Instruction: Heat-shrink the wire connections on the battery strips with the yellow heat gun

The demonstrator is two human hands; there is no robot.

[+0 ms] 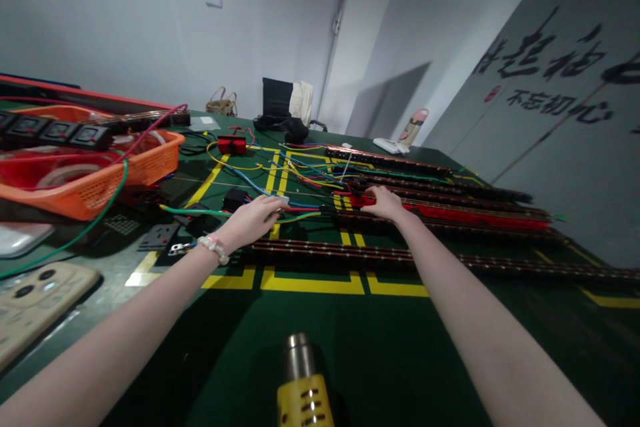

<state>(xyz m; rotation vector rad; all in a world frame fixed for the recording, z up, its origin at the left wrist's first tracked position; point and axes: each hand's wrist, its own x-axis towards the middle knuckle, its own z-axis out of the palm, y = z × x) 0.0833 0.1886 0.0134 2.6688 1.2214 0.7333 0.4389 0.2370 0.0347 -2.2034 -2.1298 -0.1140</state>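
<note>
My left hand (pixel 256 220), with a beaded bracelet at its wrist, is closed around the wires (pixel 305 209), coloured blue, red and yellow-green. They run from its fingertips towards the end of a long strip. My right hand (pixel 384 204) grips the near end of a long red strip (pixel 475 215) between thumb and fingers. This strip lies among dark strips with copper rails (pixel 380 252). Its end under my fingers is partly hidden. A small black block (pixel 235 199) sits just beyond my left hand.
A heat gun (pixel 304 380) with a yellow body lies at the front. On the left stand an orange basket (pixel 150 160) and a phone (pixel 43 303). Loose coloured wires (pixel 300 173) and a red block (pixel 231 144) lie further back. Yellow tape (pixel 313 282) marks the green table.
</note>
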